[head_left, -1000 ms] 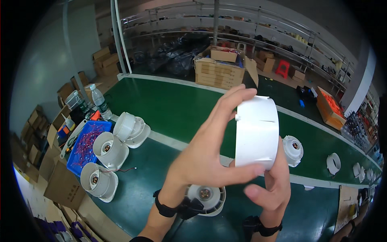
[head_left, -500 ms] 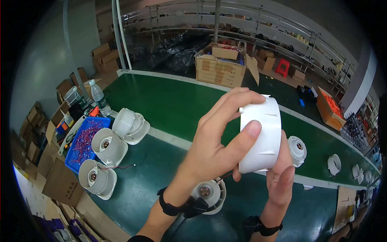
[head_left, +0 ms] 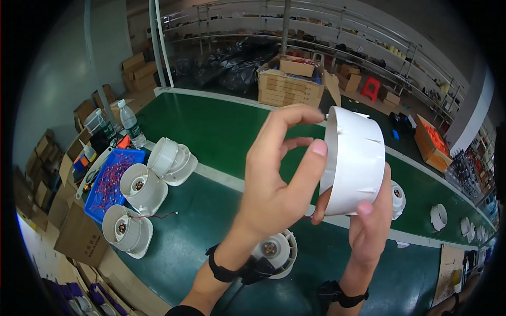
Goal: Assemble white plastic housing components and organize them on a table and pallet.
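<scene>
Ring (head_left: 356,163) in hand: one, white, up in the air right of centre, on edge, left opening turned partly into view. Hands: two. Right hand (head_left: 371,226) gripping the ring from below and right, thumb at the lower edge. Left hand (head_left: 274,184) half open just beside the left rim, fingers curled, thumb apart from index; contact with rim impossible to tell. Housings (head_left: 150,200): three, white, in a row at left of the bench (head_left: 195,237), thin wire trailing from the nearest two. Bases: two in sight, near base (head_left: 271,249) by left wrist, far base (head_left: 399,199) on the green belt (head_left: 211,129) beyond right hand. Second ring (head_left: 434,218): one, farther right, more white parts past it, too small to count. Blue tray (head_left: 95,213): one, heaped with red wires (head_left: 110,179), too tangled to count. Bottles (head_left: 132,126): two. Versus a second ago: ring shifted right and turned, left hand off its earlier hold across top and bottom edges, right thumb now up against the ring; housings unmoved. Around: open carton (head_left: 284,90) at far edge of belt, black bags (head_left: 232,63) behind, red stool (head_left: 370,88), box of orange stuff (head_left: 427,150) at right. In the way: left wrist and black strap (head_left: 217,266) over part of near base; right hand over part of far base; right fingers largely hidden by ring.
</scene>
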The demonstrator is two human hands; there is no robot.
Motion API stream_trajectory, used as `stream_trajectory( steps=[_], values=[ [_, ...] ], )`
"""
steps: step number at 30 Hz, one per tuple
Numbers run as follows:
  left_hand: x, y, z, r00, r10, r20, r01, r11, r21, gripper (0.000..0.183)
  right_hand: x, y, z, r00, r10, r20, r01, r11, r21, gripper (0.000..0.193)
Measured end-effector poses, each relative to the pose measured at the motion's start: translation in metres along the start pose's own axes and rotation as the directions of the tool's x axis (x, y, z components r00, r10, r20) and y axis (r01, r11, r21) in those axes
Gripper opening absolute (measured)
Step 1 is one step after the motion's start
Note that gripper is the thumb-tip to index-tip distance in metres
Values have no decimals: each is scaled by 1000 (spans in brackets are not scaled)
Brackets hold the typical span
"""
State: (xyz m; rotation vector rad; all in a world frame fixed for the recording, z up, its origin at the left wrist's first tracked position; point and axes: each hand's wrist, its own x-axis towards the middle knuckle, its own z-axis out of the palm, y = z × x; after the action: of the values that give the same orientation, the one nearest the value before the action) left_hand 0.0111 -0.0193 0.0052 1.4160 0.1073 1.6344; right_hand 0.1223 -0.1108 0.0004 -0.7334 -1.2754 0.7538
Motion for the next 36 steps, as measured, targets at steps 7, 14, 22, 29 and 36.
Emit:
stream_trajectory(
  steps=[7,14,22,29,36],
  values=[
    [-3,18,-12,944,-125,306,67,979,195,10,3,-1,-4,990,-133,-51,122,975,-184,44],
    [-2,20,-12,928,-121,353,57,981,187,15,3,5,-6,983,-161,-84,148,978,-146,44],
    [0,19,-14,916,-77,393,-6,979,206,16,3,7,-7,974,-214,-69,181,929,-323,44],
    [-2,18,-14,930,-160,332,86,970,227,15,1,7,-3,981,-150,-125,87,908,-409,53],
    [-1,20,-16,911,-182,370,77,956,282,19,3,8,-3,975,-189,-115,136,924,-358,44]
  ],
)
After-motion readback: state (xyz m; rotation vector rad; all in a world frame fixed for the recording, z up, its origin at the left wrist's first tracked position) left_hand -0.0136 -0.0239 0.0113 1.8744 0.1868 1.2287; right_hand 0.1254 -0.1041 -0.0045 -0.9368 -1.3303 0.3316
